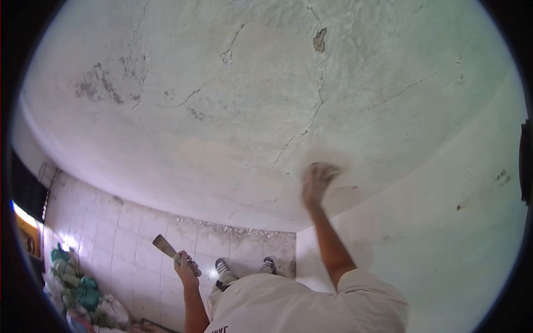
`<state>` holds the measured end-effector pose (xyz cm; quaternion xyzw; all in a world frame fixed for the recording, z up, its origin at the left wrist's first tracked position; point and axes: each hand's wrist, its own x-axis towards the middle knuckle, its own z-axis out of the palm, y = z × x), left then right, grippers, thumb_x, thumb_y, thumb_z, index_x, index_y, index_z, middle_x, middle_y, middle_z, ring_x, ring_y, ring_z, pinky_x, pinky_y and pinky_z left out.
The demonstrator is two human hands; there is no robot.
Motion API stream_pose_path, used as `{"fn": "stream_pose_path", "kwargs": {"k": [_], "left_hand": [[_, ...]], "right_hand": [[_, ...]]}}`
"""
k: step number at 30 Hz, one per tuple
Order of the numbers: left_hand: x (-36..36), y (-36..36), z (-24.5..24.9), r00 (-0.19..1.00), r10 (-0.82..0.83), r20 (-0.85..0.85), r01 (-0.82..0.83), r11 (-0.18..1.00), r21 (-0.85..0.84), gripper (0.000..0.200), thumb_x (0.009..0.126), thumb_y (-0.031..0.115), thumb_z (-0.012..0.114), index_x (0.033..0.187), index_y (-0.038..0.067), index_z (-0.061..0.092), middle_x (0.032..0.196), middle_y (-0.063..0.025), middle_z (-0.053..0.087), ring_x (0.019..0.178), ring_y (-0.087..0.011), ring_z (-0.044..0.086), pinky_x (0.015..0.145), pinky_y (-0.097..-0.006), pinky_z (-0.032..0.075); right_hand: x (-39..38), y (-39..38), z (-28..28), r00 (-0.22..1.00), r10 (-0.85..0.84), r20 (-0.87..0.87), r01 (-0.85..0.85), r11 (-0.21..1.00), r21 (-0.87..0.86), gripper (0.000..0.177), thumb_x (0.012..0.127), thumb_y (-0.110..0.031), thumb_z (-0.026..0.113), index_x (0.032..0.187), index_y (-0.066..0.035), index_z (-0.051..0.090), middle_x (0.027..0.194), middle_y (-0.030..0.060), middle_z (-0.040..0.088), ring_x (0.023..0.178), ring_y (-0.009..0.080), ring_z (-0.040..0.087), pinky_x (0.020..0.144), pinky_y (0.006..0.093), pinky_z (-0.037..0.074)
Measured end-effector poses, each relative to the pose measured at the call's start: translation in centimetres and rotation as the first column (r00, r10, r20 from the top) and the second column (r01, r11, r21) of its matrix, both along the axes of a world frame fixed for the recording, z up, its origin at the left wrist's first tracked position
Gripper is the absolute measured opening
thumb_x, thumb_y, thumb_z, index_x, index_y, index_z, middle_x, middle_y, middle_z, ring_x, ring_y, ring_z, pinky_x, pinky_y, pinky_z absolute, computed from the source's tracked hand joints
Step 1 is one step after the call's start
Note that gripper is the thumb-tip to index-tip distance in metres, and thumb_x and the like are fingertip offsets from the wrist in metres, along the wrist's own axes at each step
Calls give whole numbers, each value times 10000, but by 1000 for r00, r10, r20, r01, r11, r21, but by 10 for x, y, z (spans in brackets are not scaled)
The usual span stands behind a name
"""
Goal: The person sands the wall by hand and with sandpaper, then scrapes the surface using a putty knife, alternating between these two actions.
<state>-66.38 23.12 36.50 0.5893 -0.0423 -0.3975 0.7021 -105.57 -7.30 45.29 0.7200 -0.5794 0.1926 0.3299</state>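
Note:
My left hand [185, 267] is closed around the handle of a putty knife [164, 246], its broad blade angled up and to the left, held over the tiled floor and apart from the wall. Against the cracked white wall [244, 127] is my right hand [316, 183], arm stretched forward and fingers curled. Motion blurs that hand's fingertips. Something thin and dark seems to be under them, but I cannot make out what it is. A long crack [319, 105] runs down the plaster above this hand, from a chipped brown hole [320, 40].
Plaster crumbs [222, 227] line the foot of the wall on the pale tiled floor [122, 244]. Full bags [86, 291], some green, are heaped at the lower left. A side wall [444, 233] meets the cracked one at the right. My feet [268, 265] stand close to the wall.

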Motion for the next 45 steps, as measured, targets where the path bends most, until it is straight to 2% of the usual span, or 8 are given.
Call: {"fn": "stream_pose_path", "kwargs": {"k": [9, 16, 19, 28, 35, 41, 43, 45], "left_hand": [[-61, 38, -5, 985, 164, -43, -161, 985, 67, 126, 918, 161, 608, 1005, 77, 571, 718, -17, 521, 504, -107, 492, 432, -248, 411], [-125, 42, -10, 976, 206, -72, -204, 979, 29, 143, 923, 180, 625, 998, 66, 580, 740, -27, 556, 496, -113, 525, 412, -248, 412], [-136, 56, -26, 974, 208, -86, -206, 978, 33, 152, 917, 179, 629, 1016, 91, 555, 754, -26, 547, 506, -126, 531, 408, -261, 408], [-139, 81, -21, 939, 331, -95, -325, 943, 74, 119, 927, 158, 612, 982, 58, 578, 702, -22, 549, 485, -105, 514, 419, -247, 419], [-122, 57, -17, 958, 266, -107, -265, 964, 26, 136, 917, 154, 614, 989, 42, 586, 712, -30, 555, 487, -117, 523, 432, -257, 428], [-86, 66, -25, 971, 225, -86, -224, 974, 19, 130, 900, 137, 624, 981, 43, 585, 713, -32, 556, 489, -124, 531, 425, -267, 433], [-71, 68, -14, 966, 239, -94, -238, 971, 25, 124, 901, 133, 621, 977, 43, 583, 713, -33, 556, 485, -125, 529, 419, -268, 434], [-55, 69, -12, 965, 248, -86, -246, 969, 32, 116, 905, 134, 617, 973, 47, 584, 711, -31, 554, 470, -122, 525, 405, -265, 431]], "right_hand": [[-135, -5, 399, 932, 327, 155, -149, 737, -660, 496, 1048, -265, 303, 1498, -59, 270, 1544, 173, 265, 1434, 359, 220, 1178, 478, 117], [-29, 11, 147, 854, -430, -294, 470, 879, 79, 593, 987, -365, 411, 1504, -104, 280, 1554, 201, 224, 1409, 471, 203, 1096, 685, 120], [-68, 19, -13, 916, 391, -89, -385, 919, 79, 576, 960, -417, 458, 1457, -133, 389, 1544, 169, 273, 1409, 463, 197, 1083, 708, 64], [-110, -27, 321, 915, 395, -85, -344, 648, -679, 498, 1017, -355, 392, 1439, -94, 425, 1523, 157, 338, 1407, 364, 302, 1120, 570, 145], [-53, -28, 189, 846, -292, -446, 60, 883, -466, 505, 1005, -376, 405, 1441, -123, 419, 1531, 101, 322, 1425, 339, 243, 1141, 563, 128], [-38, -22, 301, 867, 360, -345, -497, 672, -548, 544, 1027, -419, 317, 1467, -102, 360, 1572, 85, 245, 1461, 325, 161, 1176, 483, 138], [-79, -36, 386, 882, -332, -336, 31, 751, -660, 458, 1045, -278, 317, 1429, -51, 419, 1475, 153, 410, 1389, 348, 331, 1159, 475, 188], [-68, -26, 427, 891, 443, -99, -367, 575, -731, 439, 1050, -245, 311, 1406, -26, 444, 1436, 163, 461, 1364, 340, 378, 1154, 447, 216]]}}
